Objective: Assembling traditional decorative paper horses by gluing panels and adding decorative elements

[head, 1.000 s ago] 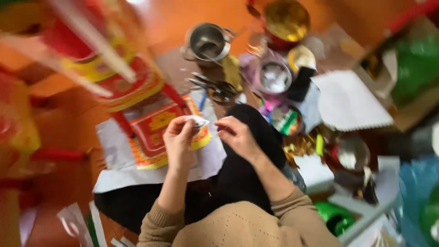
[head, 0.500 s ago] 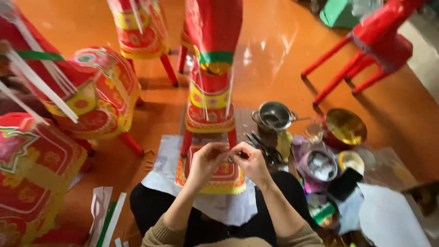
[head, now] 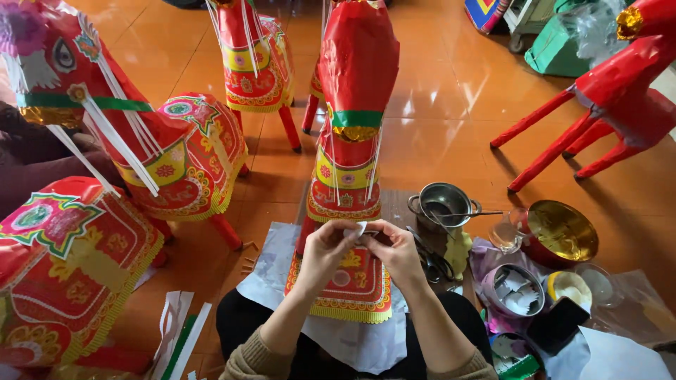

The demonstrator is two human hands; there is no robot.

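White paper scrap point(head: 360, 229) sits pinched between left hand point(head: 325, 248) and right hand point(head: 398, 248), both grips holding it.

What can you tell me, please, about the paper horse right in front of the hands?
The paper horse is a red, glossy figure seen from behind, standing upright on the orange floor. A green band with gold trim rings its neck, thin white strips hang down it, and a red-and-yellow patterned cloth with fringe drapes its back. Both hands, left and right, hold a small white piece over its rear.
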